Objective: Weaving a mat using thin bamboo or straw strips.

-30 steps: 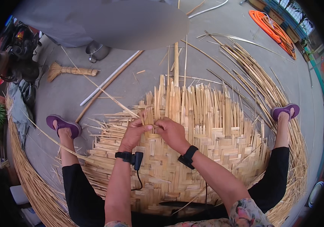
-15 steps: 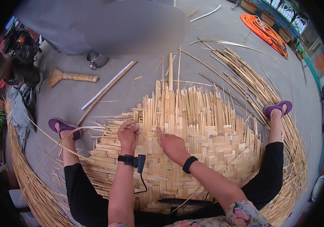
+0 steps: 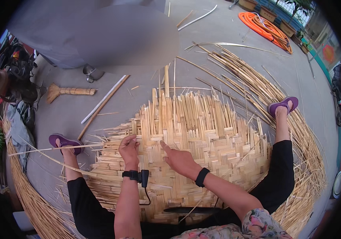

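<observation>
Moved over the last second: hands, earlier together and pinching at the weave, now apart; pale strip [image 3: 55, 149], earlier slanting up from the left hand, now lies nearly level.
Left hand [image 3: 129, 150]: above the mat's left part; fingers loosely curled, thumb near fingertips. Cannot tell whether it grips the strip, whose near end is lost beside the hand.
Right hand [image 3: 180, 161]: index finger extended, tip at the mat's weave; thumb apart from it, other fingers folded, undersides hidden.
Woven mat [image 3: 206, 147]: beneath and around both hands; near edge partly covered by forearms and dark trousers; loose ends fan out along its far edge.
Strip's run: left of the mat, passing in front of the left sandal [image 3: 75, 142].
Cane bundle [image 3: 238, 67]: beyond the mat, to its right.
Broom [image 3: 72, 91]: beyond the mat, far left.
Grey shape [image 3: 110, 40]: beyond the mat, blurred, cut off by the upper edge.
</observation>
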`<action>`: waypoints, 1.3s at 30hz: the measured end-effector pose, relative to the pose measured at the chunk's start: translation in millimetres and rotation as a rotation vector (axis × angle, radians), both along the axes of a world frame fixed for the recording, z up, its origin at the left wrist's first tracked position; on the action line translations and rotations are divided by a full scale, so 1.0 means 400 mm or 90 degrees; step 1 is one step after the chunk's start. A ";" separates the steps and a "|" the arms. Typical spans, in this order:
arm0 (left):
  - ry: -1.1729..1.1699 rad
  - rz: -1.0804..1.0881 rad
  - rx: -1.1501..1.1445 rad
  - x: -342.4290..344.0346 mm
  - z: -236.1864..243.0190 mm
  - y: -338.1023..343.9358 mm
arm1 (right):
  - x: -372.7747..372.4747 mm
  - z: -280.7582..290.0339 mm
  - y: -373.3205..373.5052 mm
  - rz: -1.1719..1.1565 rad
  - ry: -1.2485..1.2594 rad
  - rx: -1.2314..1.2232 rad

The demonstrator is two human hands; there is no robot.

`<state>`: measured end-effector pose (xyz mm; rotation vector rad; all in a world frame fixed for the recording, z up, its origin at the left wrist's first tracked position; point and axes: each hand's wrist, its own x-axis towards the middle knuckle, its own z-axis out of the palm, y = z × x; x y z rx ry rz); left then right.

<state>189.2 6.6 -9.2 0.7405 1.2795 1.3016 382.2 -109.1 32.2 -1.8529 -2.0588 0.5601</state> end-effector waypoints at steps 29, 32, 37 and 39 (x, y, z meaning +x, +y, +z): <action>0.458 -0.050 0.267 -0.010 -0.080 0.002 | 0.412 -0.071 -0.184 -0.315 -0.311 -0.141; 0.006 0.033 0.064 -0.016 -0.065 -0.006 | 0.414 -0.073 -0.179 -0.310 -0.330 -0.175; -0.203 0.237 0.100 -0.039 -0.005 -0.003 | 0.421 -0.078 -0.176 -0.308 -0.337 -0.168; -0.267 0.358 0.051 -0.046 0.016 0.002 | 0.429 -0.091 -0.178 -0.299 -0.327 -0.150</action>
